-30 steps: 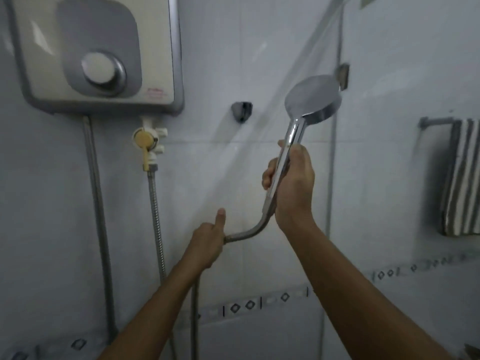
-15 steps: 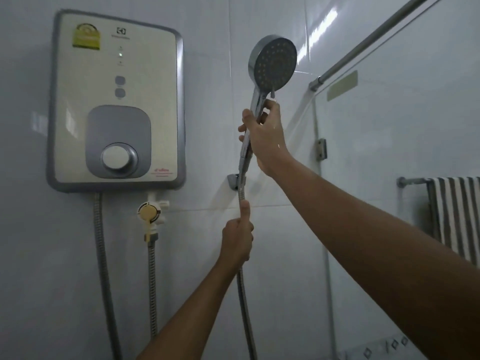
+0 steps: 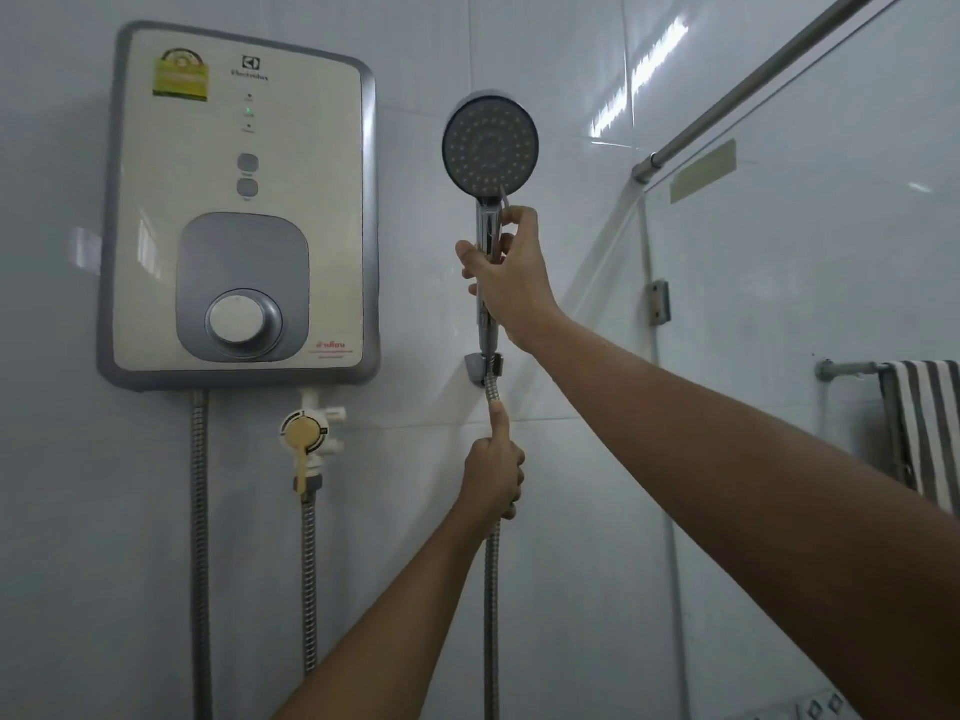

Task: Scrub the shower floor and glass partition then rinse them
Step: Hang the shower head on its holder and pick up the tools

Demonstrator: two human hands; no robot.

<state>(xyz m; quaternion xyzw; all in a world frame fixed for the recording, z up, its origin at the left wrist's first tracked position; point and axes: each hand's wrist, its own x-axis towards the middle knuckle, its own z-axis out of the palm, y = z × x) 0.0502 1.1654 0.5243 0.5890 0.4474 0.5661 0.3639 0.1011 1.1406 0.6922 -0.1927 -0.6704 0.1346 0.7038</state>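
Observation:
A chrome shower head [image 3: 490, 146] with a dark round spray face stands upright against the white tiled wall. Its handle's lower end sits in the small wall bracket [image 3: 471, 367]. My right hand [image 3: 511, 283] grips the handle just below the spray face. Below the bracket, my left hand [image 3: 493, 472] holds the metal hose [image 3: 491, 605], thumb stretched up along it. The glass partition [image 3: 810, 324] stands at the right, hinged to the wall. The shower floor is out of view.
A cream and grey water heater [image 3: 239, 205] with a round dial hangs at the left, with a yellow-handled valve [image 3: 304, 433] and two metal hoses beneath it. A striped towel [image 3: 924, 433] hangs on a rail behind the glass. A metal rod [image 3: 753, 80] runs above the partition.
The shower head has been raised and turned upright, spray face toward me, and its handle's end now sits in the wall bracket. My left hand followed up along the hose.

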